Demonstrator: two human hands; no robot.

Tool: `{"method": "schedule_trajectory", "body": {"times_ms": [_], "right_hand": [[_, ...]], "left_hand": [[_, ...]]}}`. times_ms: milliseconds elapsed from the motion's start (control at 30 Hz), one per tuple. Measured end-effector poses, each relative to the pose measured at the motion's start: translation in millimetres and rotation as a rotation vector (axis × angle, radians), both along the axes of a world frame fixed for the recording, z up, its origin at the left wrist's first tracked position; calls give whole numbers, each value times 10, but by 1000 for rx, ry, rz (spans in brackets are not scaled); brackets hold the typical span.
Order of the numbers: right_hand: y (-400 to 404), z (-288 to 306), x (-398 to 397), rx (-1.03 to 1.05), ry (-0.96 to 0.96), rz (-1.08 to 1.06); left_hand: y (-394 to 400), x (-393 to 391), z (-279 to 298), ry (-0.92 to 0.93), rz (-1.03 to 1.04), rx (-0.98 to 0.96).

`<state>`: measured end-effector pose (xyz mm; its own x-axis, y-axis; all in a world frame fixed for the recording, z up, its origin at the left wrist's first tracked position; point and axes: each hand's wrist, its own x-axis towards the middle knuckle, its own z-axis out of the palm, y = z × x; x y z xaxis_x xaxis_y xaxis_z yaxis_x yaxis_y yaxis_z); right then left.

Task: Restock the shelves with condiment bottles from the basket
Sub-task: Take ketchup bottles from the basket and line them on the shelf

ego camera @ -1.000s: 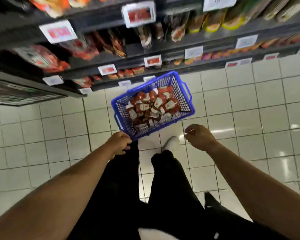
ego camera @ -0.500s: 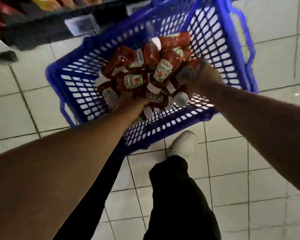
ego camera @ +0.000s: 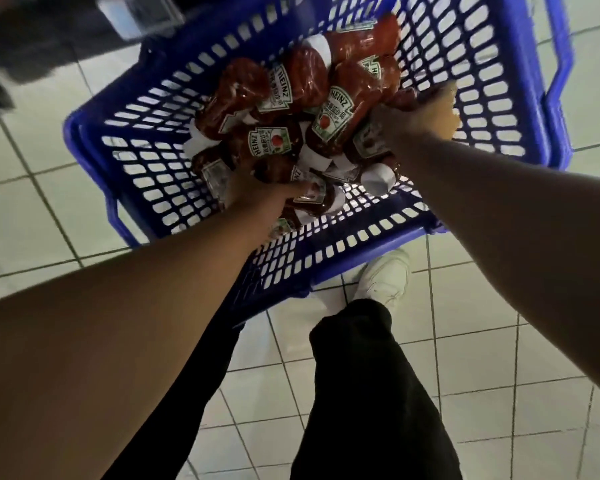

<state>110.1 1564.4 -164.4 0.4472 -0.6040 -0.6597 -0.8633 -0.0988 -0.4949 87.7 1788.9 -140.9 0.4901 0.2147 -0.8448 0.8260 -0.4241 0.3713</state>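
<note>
While bent low over the blue basket (ego camera: 129, 188) on the tiled floor (ego camera: 482, 375), seen from the single head view: both arms reaching down into a loose heap of ketchup bottles (ego camera: 336, 116), all lying on their sides, white caps pointing every way. Left hand (ego camera: 257, 195) buried in the near side of the pile, fingers hidden among the bottles, apparently around one near the front wall; cannot tell for certain whether closed. Right hand (ego camera: 420, 116) farther in, toward the right wall, fingers curled round a bottle (ego camera: 371, 143) with its label just showing below the knuckles. Probably one bottle per hand, to halve the trips up to the shelf. Dark shelf edge (ego camera: 49, 36) blurred at top left, close by. White shoe (ego camera: 381, 278) planted just beside the basket's near corner, likely for balance.
</note>
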Motion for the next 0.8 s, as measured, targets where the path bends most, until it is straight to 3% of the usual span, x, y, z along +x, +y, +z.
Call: {"method": "schedule_trajectory", "body": {"times_ms": [133, 267, 467, 567, 667, 800], "right_hand": [[-117, 630, -233, -51, -158, -31], [-444, 1734, -573, 222, -434, -74], [-900, 4332, -711, 809, -728, -37], [-1051, 5558, -615, 854, -801, 61], [-1054, 6606, -465, 898, -874, 201], [-874, 7525, -226, 1003, -943, 157]], "left_hand": [[179, 88, 754, -71, 43, -136], [157, 232, 1882, -69, 139, -574], [-202, 311, 4199, -81, 392, -1149], [-464, 297, 5313, -101, 498, -1300], [-710, 274, 6270, -100, 471, -1407], [-822, 260, 7150, -179, 368, -1453]]}}
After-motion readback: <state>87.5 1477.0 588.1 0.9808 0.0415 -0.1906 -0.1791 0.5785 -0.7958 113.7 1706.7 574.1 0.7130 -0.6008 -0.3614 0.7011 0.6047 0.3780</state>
